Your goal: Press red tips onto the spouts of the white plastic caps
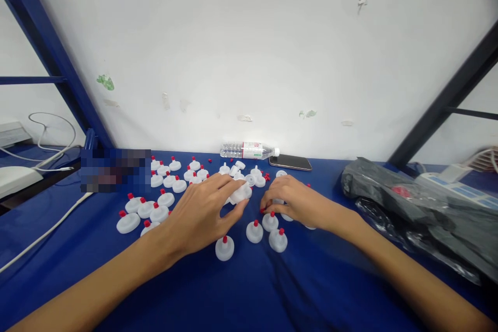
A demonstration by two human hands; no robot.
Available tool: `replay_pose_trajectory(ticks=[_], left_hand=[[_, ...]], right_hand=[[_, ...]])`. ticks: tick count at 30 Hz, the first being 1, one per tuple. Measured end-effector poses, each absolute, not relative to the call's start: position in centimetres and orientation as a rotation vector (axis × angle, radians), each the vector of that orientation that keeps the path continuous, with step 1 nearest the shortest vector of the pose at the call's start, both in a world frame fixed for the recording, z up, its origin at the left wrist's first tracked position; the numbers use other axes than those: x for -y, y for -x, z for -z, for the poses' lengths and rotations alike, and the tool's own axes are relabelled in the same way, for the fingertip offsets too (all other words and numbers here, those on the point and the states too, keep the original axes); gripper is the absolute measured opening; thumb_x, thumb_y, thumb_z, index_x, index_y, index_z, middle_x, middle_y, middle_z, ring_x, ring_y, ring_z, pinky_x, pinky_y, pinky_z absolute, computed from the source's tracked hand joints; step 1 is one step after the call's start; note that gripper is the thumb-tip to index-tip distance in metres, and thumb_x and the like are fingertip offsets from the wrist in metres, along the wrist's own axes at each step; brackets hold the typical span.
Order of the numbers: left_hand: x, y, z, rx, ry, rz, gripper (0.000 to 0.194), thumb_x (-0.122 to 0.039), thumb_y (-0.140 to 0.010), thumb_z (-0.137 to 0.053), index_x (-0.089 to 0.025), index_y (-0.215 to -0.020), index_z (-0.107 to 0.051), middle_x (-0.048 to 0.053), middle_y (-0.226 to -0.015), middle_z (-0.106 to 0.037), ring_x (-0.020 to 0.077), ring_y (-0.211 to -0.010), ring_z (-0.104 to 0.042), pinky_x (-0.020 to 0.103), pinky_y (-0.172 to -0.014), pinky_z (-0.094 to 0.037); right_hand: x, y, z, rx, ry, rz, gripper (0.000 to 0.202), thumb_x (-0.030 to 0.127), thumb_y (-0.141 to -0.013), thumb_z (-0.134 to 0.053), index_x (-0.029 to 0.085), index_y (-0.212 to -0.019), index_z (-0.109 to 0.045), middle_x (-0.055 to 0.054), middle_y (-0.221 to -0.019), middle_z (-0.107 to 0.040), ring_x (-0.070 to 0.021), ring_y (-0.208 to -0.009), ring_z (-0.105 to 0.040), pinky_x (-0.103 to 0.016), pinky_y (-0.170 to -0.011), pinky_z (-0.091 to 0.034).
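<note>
Where the left hand [204, 212] reaches: over the near edge of a pile of plain white lids [260, 182]; thumb and fingers spread, one lid between them; whether it is gripped, cannot tell.
Right hand [293, 198]: just across from the left hand; fingers curled down, thumb and fingertips closed on a small red cap [262, 211].
Near lids: four, red-tipped [254, 233]; one on the near side of the left thumb, three just below the right fingertips.
Far-left lids: many, white with red tips [159, 213], spread left of and beyond the left hand; some partly covered by it.
Covered lids: several white ones beneath and behind the right hand, partly hidden.
Loose caps: small red cluster [267, 177], beyond the gap between the hands.
Bottle [251, 151]: clear, white-capped, lying on its side beyond both hands.
Phone [291, 162]: dark, flat, beyond the right hand, beside the bottle's cap end.
Bag [412, 212]: black plastic, crumpled, well right of the right hand.
Cable [50, 231]: white, well left of the left hand.
Table [218, 301]: blue, under everything listed.
</note>
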State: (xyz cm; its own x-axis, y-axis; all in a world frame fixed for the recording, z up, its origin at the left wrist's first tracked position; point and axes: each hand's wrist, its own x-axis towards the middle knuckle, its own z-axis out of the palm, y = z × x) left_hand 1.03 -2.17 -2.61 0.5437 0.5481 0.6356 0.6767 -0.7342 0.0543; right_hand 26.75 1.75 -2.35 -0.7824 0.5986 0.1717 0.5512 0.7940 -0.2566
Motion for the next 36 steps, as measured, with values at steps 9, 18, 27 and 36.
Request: replay_pose_trajectory(ticks=[9, 18, 27, 36], left_hand=[[2.0, -1.0, 3.2, 1.056, 2.580, 0.857, 0.028, -0.028, -0.098, -0.059, -0.018, -0.124, -0.065, 0.007, -0.105, -0.071, 0.0245, -0.093, -0.069, 0.035, -0.070, -0.056], [1.9, -0.9, 3.3, 1.084, 2.611, 0.800, 0.024, -0.028, -0.098, -0.059, -0.022, -0.120, -0.064, 0.006, -0.107, -0.071, 0.0232, -0.093, -0.068, 0.032, -0.069, -0.054], [1.7, -0.8, 3.4, 1.128, 2.602, 0.686, 0.039, -0.029, -0.096, -0.064, -0.024, -0.135, -0.058, 0.005, -0.109, -0.071, 0.0253, -0.095, -0.068, 0.035, -0.069, -0.054], [2.1, -0.9, 3.2, 1.129, 2.602, 0.719, 0.055, -0.032, -0.095, -0.066, -0.026, -0.146, -0.047, 0.005, -0.107, -0.072, 0.0223, -0.084, -0.068, 0.031, -0.064, -0.050]], right_hand=[[-1.5, -26.5, 2.3, 2.735, 0.883, -0.229, 0.008, 0.020, -0.098, -0.067, 0.020, -0.096, -0.075, -0.001, -0.091, -0.076, -0.0194, -0.090, -0.066, -0.034, -0.088, -0.040], [-1.9, -26.2, 3.5, 2.725, 0.792, -0.181, 0.015, 0.022, -0.103, -0.060, 0.021, -0.094, -0.072, -0.002, -0.090, -0.074, -0.0189, -0.088, -0.065, -0.034, -0.086, -0.040], [-1.5, -26.5, 1.9, 2.451, 0.883, -0.161, 0.010, 0.024, -0.101, -0.063, 0.022, -0.104, -0.073, 0.000, -0.095, -0.077, -0.0170, -0.088, -0.071, -0.030, -0.084, -0.048], [0.5, -25.0, 1.4, 2.206, 0.745, -0.419, 0.008, 0.020, -0.092, -0.075, 0.025, -0.098, -0.076, 0.005, -0.095, -0.079, -0.0125, -0.087, -0.072, -0.023, -0.079, -0.051]])
